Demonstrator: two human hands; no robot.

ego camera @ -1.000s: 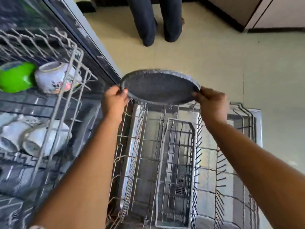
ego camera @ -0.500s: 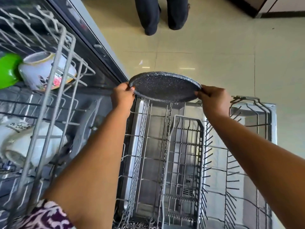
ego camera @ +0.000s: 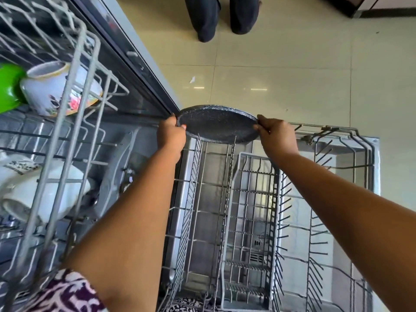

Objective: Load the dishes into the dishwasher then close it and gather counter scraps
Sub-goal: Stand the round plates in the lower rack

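Nearest you, one grey cutlery basket (ego camera: 249, 221) sits in the pulled-out lower rack (ego camera: 333, 244). Your two hands reach beyond it: your left hand (ego camera: 171, 135) and right hand (ego camera: 278, 137) each curl round opposite rims of one speckled dark pan (ego camera: 217, 127), held tilted over the rack's far end, its long axis running left to right. Two legs (ego camera: 222, 16) stand beyond.

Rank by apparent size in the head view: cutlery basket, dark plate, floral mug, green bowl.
1. Cutlery basket, largest in frame.
2. Dark plate and floral mug: look about alike; the mug sits nearer the camera in the upper rack, so unranked.
3. Green bowl: smallest showing, but cut off by the frame edge, so unsure.
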